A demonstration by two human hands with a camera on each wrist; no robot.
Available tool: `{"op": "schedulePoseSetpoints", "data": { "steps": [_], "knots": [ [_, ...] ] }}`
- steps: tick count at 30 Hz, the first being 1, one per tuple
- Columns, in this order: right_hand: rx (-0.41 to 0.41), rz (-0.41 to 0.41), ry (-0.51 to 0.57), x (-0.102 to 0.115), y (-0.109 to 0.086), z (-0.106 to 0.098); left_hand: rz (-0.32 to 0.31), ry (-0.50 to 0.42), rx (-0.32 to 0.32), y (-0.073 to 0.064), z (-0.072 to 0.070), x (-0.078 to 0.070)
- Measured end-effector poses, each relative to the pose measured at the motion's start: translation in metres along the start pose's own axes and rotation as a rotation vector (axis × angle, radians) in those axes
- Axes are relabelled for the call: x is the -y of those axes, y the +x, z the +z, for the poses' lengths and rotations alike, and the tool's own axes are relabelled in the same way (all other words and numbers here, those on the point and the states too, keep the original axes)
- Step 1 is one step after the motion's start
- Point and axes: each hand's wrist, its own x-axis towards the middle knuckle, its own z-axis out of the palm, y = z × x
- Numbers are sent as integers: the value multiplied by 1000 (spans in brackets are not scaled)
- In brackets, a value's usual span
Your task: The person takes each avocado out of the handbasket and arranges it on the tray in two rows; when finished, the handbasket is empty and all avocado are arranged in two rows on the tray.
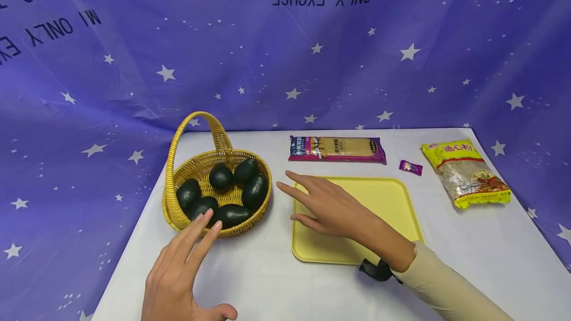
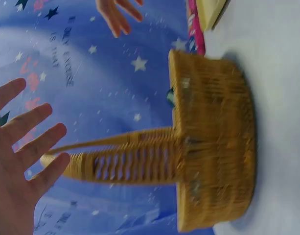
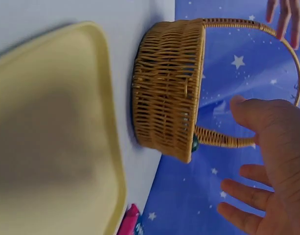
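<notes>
A yellow wicker basket [image 1: 196, 160] with a tall arched handle stands on the left of the table, holding several dark green avocados [image 1: 255, 192]. My left hand [image 1: 180, 266] hovers at the basket's near side, fingers spread and holding nothing; in the head view its fingertips overlap the front avocados. Over the yellow tray [image 1: 357, 256] hangs my right hand [image 1: 332, 207], its fingers extended toward the basket with nothing in them. The left wrist view shows the basket [image 2: 216, 142] apart from the left hand [image 2: 22, 147]. In the right wrist view the right hand [image 3: 277, 147] is above basket level.
Behind the tray lies a purple pack of noodles [image 1: 336, 149]. A small purple packet [image 1: 411, 167] is to its right, and a yellow bag of pasta [image 1: 466, 173] lies at the far right. A black curved object [image 1: 375, 270] shows beneath the right wrist. Blue starry cloth [image 1: 285, 63] hangs behind.
</notes>
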Motion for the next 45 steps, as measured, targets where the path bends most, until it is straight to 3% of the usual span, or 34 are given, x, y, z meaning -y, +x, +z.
{"op": "schedulePoseSetpoints", "data": {
  "steps": [5,11,16,22,32,37,45],
  "knots": [
    [16,-32,10,3,26,5,24,26,-121,5,-16,7],
    [50,-43,31,4,60,19,-17,74,-203,-2,-31,23],
    [61,-32,-3,0,86,32,-144,143,-115,-19,-37,52],
    [37,-24,-67,-3,118,41,-239,158,-18,-35,-32,91],
    [95,27,-157,2,154,52,-436,191,110,-45,-20,126],
    [144,57,-195,7,164,59,-480,198,170,-48,-14,141],
    [178,91,-191,14,180,68,-474,163,183,-52,-8,158]
  ]
}}
